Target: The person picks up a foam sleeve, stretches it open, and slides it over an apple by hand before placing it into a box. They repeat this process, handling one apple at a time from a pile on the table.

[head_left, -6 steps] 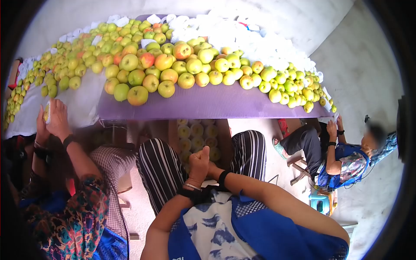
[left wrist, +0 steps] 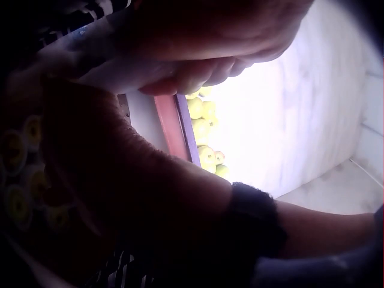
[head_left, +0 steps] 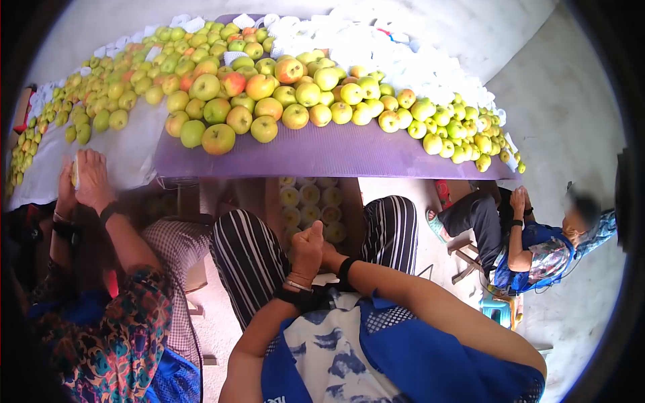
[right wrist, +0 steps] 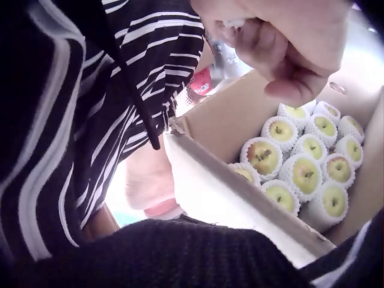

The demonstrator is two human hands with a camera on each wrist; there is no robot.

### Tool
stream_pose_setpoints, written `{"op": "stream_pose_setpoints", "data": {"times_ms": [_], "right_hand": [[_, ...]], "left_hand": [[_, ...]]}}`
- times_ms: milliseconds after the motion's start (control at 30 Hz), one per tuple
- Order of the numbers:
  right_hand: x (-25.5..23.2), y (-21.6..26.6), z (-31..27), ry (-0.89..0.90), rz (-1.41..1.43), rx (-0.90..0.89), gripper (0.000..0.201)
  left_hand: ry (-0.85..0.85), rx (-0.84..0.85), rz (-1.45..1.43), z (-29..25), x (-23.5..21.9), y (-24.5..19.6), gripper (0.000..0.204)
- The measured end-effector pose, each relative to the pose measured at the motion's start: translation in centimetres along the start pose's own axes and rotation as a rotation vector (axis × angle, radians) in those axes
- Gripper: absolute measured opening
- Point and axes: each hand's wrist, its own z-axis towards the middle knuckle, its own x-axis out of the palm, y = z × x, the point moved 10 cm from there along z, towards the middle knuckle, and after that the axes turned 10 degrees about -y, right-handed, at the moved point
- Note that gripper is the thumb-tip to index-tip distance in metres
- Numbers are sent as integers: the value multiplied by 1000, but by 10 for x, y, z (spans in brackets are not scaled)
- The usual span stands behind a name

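My left hand (head_left: 307, 255) is held over my lap with its thumb up and fingers curled. In the right wrist view a small white piece (right wrist: 235, 23) shows between curled fingers. My right hand (head_left: 329, 258) lies close against the left one, mostly hidden behind it. The left wrist view is dark, with the two hands close together at its top and left. Just beyond the hands, between my knees, stands a cardboard box (right wrist: 210, 108). Inside it are several yellow-green apples (right wrist: 305, 175) in white foam nets.
A purple-covered table (head_left: 289, 158) stands in front, heaped with loose apples (head_left: 218, 138) and white foam nets (head_left: 430, 74) behind them. At the left, a person's hands (head_left: 94, 178) hold an apple near the table edge. Another person (head_left: 537, 248) sits at the right.
The head view has shifted slightly, so the table and apples appear a little higher. My hands stay together over my lap.
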Motion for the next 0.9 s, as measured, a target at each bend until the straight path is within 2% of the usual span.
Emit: {"op": "stream_pose_setpoints", "data": {"times_ms": [133, 200, 267, 333, 467, 567, 667, 733, 867, 900], "right_hand": [[3, -14, 6, 6, -240, -8, 31], [1, -14, 7, -5, -224, 5, 30], [-9, 5, -5, -12, -201, 24, 29], [-32, 52, -27, -44, -34, -13, 28], [-7, 22, -7, 12, 10, -71, 27], [-15, 19, -9, -33, 97, 3, 27], [-13, 8, -5, -71, -1, -43, 27], [-20, 23, -13, -12, 34, -13, 28], [-6, -9, 1, -71, 12, -89, 27], [-5, -13, 0, -77, -72, -85, 25]], "left_hand": [[34, -28, -49, -4, 3, -4, 48], [43, -46, -66, -3, 3, -3, 48], [48, -19, -24, -5, 2, -5, 47], [64, -23, -11, -6, 3, -4, 47], [126, 0, 29, -7, 9, -6, 46], [137, -35, 36, -8, 12, -6, 46], [159, -60, 52, -10, 14, -1, 45], [163, -58, 46, -9, 16, 1, 46], [198, -87, 9, -6, 22, 13, 47], [215, -90, 8, -7, 25, 14, 47]]}}
